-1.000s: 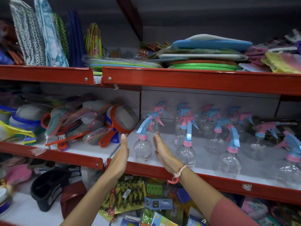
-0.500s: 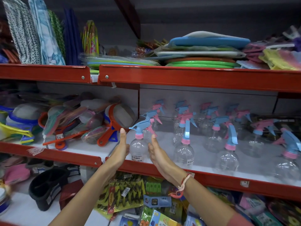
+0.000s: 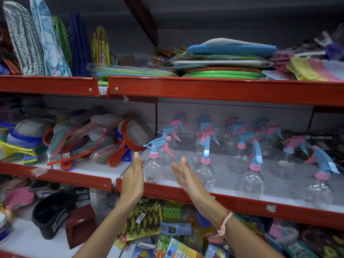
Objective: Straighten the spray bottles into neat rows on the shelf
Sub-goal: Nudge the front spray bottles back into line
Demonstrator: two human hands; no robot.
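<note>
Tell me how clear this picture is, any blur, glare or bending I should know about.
Head view: wide-angle lens bows the red shelf edge; the spray bottles at the front are fairly sharp, the back ones soft; left hand and right hand slightly smeared; corners blurred; light is even, with small glints on the clear plastic.

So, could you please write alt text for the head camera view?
Two open hands, left hand and right hand, flank a clear spray bottle at the front of a red-edged shelf holding more bottles.

blue box [image 3: 175, 228] reads "10 pcs"; bottle labels too blurred.
</note>
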